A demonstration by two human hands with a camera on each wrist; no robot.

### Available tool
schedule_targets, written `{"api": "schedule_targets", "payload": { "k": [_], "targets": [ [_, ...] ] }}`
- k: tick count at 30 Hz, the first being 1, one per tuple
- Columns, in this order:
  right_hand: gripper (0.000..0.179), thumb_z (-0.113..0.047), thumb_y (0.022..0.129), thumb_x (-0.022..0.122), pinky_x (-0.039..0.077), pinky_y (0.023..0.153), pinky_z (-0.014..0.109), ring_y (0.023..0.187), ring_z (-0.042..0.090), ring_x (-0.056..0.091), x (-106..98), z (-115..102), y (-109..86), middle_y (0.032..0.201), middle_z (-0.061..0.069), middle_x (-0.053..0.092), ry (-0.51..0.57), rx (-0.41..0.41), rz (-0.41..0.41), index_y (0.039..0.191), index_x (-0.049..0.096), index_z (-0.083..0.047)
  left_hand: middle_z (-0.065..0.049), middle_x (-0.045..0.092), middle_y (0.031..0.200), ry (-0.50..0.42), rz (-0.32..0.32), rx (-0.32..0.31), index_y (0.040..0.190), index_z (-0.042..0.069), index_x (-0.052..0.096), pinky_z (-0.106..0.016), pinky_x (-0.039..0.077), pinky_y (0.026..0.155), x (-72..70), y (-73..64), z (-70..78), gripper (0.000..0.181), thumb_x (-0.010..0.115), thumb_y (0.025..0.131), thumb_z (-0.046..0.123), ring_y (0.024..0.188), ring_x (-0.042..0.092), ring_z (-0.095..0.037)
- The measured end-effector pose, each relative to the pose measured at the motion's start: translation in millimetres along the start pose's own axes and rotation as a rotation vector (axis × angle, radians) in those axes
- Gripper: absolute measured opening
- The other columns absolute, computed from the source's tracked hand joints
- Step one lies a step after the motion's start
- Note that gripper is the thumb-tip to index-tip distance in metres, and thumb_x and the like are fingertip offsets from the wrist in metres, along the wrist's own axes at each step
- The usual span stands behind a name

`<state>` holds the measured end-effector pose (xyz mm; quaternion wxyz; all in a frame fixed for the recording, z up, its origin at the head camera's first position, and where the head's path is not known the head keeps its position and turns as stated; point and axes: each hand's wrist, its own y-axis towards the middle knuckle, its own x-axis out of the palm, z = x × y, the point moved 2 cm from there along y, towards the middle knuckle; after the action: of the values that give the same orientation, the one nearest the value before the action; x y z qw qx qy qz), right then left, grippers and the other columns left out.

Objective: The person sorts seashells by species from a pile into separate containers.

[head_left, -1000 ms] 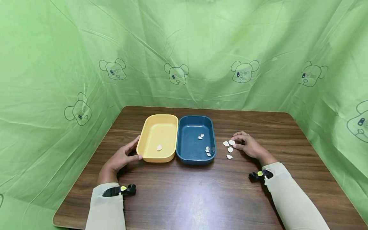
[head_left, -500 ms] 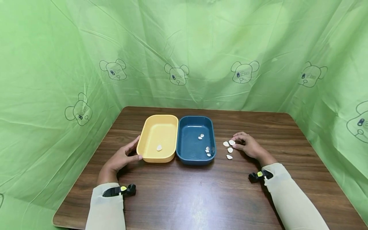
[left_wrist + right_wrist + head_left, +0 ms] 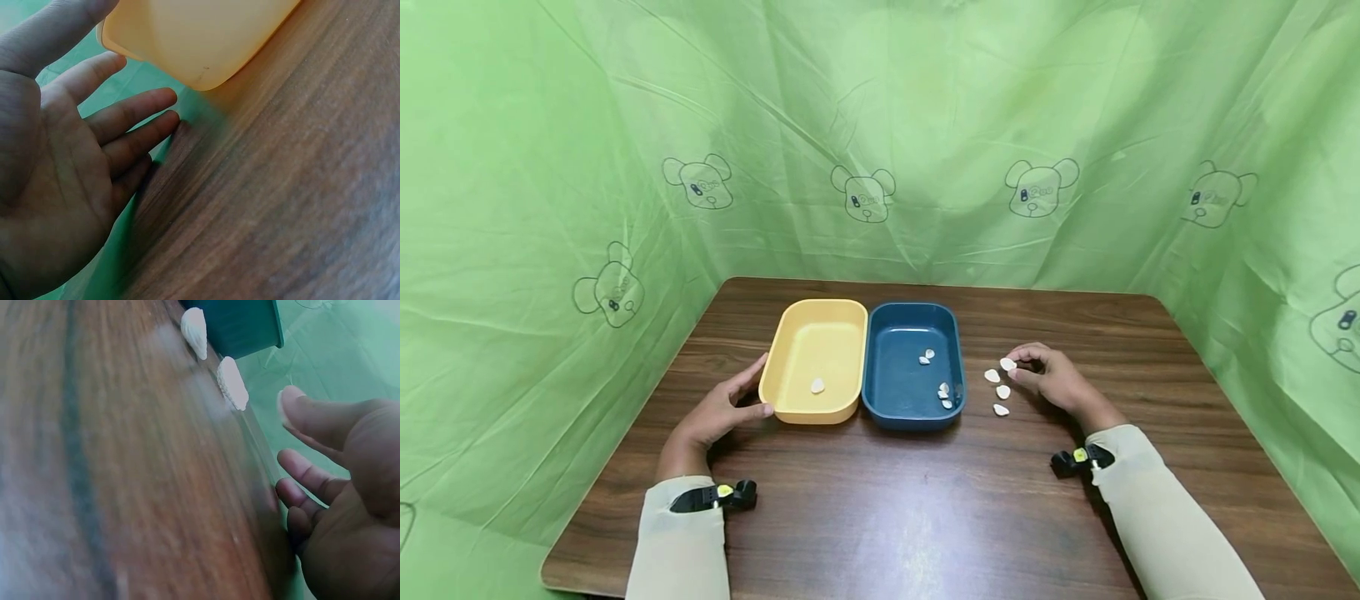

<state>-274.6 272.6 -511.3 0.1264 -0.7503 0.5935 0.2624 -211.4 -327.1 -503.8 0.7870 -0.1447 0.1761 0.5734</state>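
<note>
My right hand (image 3: 1054,381) pinches a white seashell (image 3: 1007,364) between thumb and fingertips, a little above the table at the right. In the right wrist view my thumb (image 3: 319,419) hides the pinched shell. Three more white seashells (image 3: 1003,392) lie just left of that hand; two ribbed shells (image 3: 232,384) show close up in the right wrist view. At the left, my left hand (image 3: 718,412) rests against the near left corner of the yellow tray (image 3: 765,392), its fingers loosely extended. The left wrist view shows the palm beside the yellow tray's wall (image 3: 200,62).
A dark blue tray (image 3: 910,423) stands against the right side of the yellow one and holds several shells (image 3: 943,392). One shell (image 3: 817,386) lies inside the yellow tray. Behind the wooden table (image 3: 880,500) hangs a green curtain (image 3: 925,100).
My right fingers have picked up one seashell and raised it slightly from the group on the table. The left hand and both trays have stayed in place.
</note>
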Motion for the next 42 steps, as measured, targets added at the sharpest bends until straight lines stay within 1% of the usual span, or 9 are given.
{"api": "schedule_targets", "payload": {
  "k": [3, 6, 12, 19, 27, 33, 38, 40, 42],
  "targets": [
    [0.026, -0.006, 0.1, 0.079, 0.05, 0.081, 0.017, 0.106, 0.016, 0.061, -3.4, -3.9, 0.1, 0.129, 0.025, 0.069, 0.037, -0.009, 0.001, 0.124, 0.076, 0.004, -0.016, 0.035, 0.178, -0.024, -0.002, 0.003, 0.175, 0.031, 0.026, -0.013, 0.037, 0.114, 1.2, 0.3, -0.1, 0.096, 0.083, 0.099, 0.019, 0.163, 0.032, -0.041],
    [0.026, -0.008, 0.101, 0.079, 0.052, 0.078, 0.02, 0.103, 0.011, 0.061, -6.3, -7.4, 1.1, 0.128, 0.025, 0.069, 0.051, -0.006, 0.003, 0.124, 0.076, 0.004, -0.016, 0.035, 0.178, -0.029, 0.002, -0.002, 0.175, 0.031, 0.026, -0.01, 0.035, 0.112, 1.7, 0.2, -1.0, 0.097, 0.084, 0.098, 0.02, 0.164, 0.032, -0.04],
    [0.027, -0.011, 0.101, 0.079, 0.047, 0.098, 0.015, 0.116, 0.01, 0.063, -9.4, -13.1, 7.6, 0.129, 0.023, 0.07, 0.033, 0.009, 0.02, 0.125, 0.075, 0.002, -0.016, 0.035, 0.178, -0.027, 0.002, -0.007, 0.175, 0.031, 0.026, -0.009, 0.035, 0.111, 2.3, -0.2, -1.8, 0.097, 0.084, 0.098, 0.021, 0.164, 0.031, -0.04],
    [0.028, -0.015, 0.103, 0.077, 0.05, 0.094, 0.022, 0.117, 0.021, 0.065, -11.5, -34.0, 15.0, 0.129, 0.021, 0.071, -0.015, 0.0, 0.031, 0.127, 0.075, 0.0, -0.017, 0.035, 0.178, -0.032, -0.005, 0.004, 0.175, 0.03, 0.025, -0.009, 0.036, 0.111, 1.9, 0.2, -0.4, 0.097, 0.084, 0.099, 0.02, 0.164, 0.031, -0.041],
    [0.032, -0.021, 0.105, 0.076, 0.05, 0.091, 0.02, 0.112, 0.017, 0.063, -10.4, -69.7, 26.4, 0.131, 0.018, 0.071, -0.022, -0.01, 0.046, 0.131, 0.074, -0.003, -0.016, 0.035, 0.178, -0.028, 0.002, -0.001, 0.175, 0.03, 0.026, -0.01, 0.037, 0.112, 0.1, -0.3, 0.3, 0.097, 0.084, 0.098, 0.02, 0.163, 0.032, -0.039],
    [0.028, -0.018, 0.105, 0.076, 0.052, 0.096, 0.028, 0.118, 0.023, 0.065, -1.7, -94.1, 37.0, 0.13, 0.019, 0.071, -0.007, -0.066, 0.047, 0.127, 0.074, -0.001, -0.016, 0.035, 0.178, -0.022, 0.001, -0.005, 0.175, 0.031, 0.025, -0.012, 0.036, 0.113, 0.1, -0.3, -0.8, 0.097, 0.084, 0.098, 0.021, 0.164, 0.032, -0.039],
    [0.026, -0.015, 0.105, 0.076, 0.053, 0.101, 0.032, 0.124, 0.034, 0.065, 9.3, -112.2, 43.8, 0.131, 0.02, 0.07, 0.024, -0.087, 0.043, 0.124, 0.074, 0.001, -0.015, 0.035, 0.178, -0.006, 0.004, -0.013, 0.175, 0.032, 0.025, -0.034, 0.037, 0.126, 0.0, -0.2, -0.5, 0.097, 0.084, 0.099, 0.022, 0.164, 0.032, -0.039],
    [0.026, -0.014, 0.105, 0.076, 0.053, 0.105, 0.039, 0.124, 0.034, 0.065, 14.1, -119.2, 45.9, 0.131, 0.022, 0.07, 0.036, -0.092, 0.049, 0.125, 0.074, 0.002, -0.015, 0.035, 0.178, -0.003, 0.004, -0.014, 0.175, 0.032, 0.025, -0.035, 0.036, 0.126, -0.1, -0.3, -0.1, 0.097, 0.084, 0.099, 0.022, 0.164, 0.032, -0.038],
    [0.027, -0.013, 0.104, 0.076, 0.052, 0.108, 0.047, 0.122, 0.034, 0.066, 19.7, -125.1, 48.8, 0.129, 0.023, 0.07, 0.047, -0.091, 0.059, 0.125, 0.074, 0.003, -0.015, 0.035, 0.178, -0.007, 0.004, -0.013, 0.175, 0.032, 0.025, -0.021, 0.037, 0.12, -0.4, -0.5, -0.2, 0.097, 0.084, 0.098, 0.022, 0.164, 0.032, -0.038]
  ]
}}
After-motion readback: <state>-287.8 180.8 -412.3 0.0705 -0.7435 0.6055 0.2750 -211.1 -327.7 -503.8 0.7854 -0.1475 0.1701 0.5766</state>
